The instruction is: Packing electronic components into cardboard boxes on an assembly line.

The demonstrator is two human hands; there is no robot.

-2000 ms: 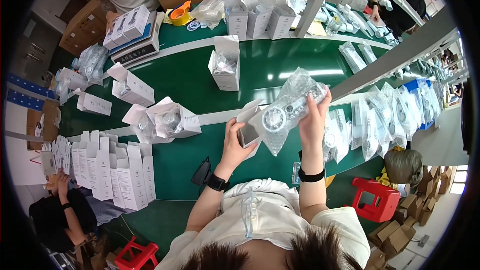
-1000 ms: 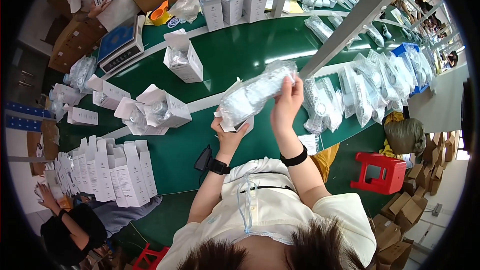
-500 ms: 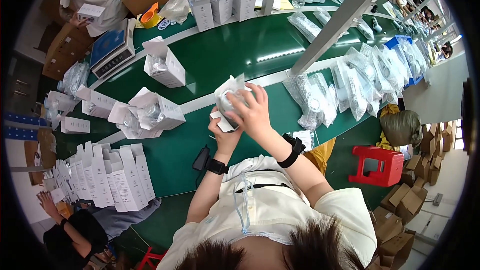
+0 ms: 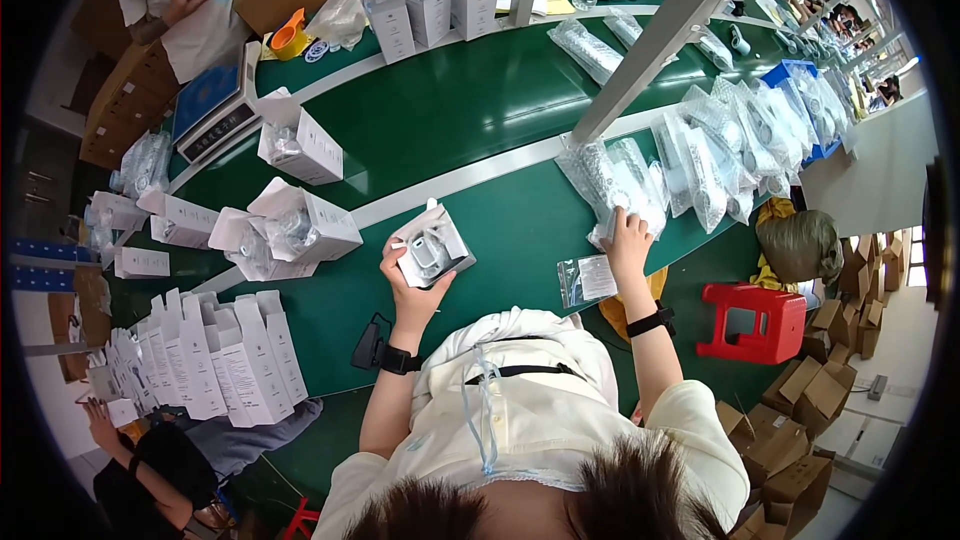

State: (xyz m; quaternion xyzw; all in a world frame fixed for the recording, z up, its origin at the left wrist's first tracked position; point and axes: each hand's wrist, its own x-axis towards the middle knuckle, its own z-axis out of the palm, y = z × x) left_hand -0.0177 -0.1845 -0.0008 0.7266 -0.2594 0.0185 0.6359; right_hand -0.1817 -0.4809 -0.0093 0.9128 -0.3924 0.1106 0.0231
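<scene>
An open white box (image 4: pixel 462 258) is in my left hand (image 4: pixel 405 285), whose fingers are wrapped round its left side and bottom. Inside it a white device (image 4: pixel 430 252) shows, with clear wrap round it. My right hand (image 4: pixel 628 245) is at the near end of a bubble-wrap bag (image 4: pixel 603 180) on the right of the green table, its fingers closed on the bag's edge. What lies inside that bag is blurred by the wrap. A small clear packet with a white paper (image 4: pixel 598 278) lies just left of my right wrist.
Filled open boxes (image 4: pixel 325 223) stand to the left, with a row of upright white cartons (image 4: pixel 240 355) nearer me. More wrapped bags (image 4: pixel 710 155) lie at right. A grey post (image 4: pixel 665 40) rises beyond the table's strip. A red stool (image 4: pixel 752 325) stands right. Other people work nearby.
My right hand has left the box and moved right to the bubble-wrap bags. My left hand has shifted slightly left and down with the box, whose inside now shows.
</scene>
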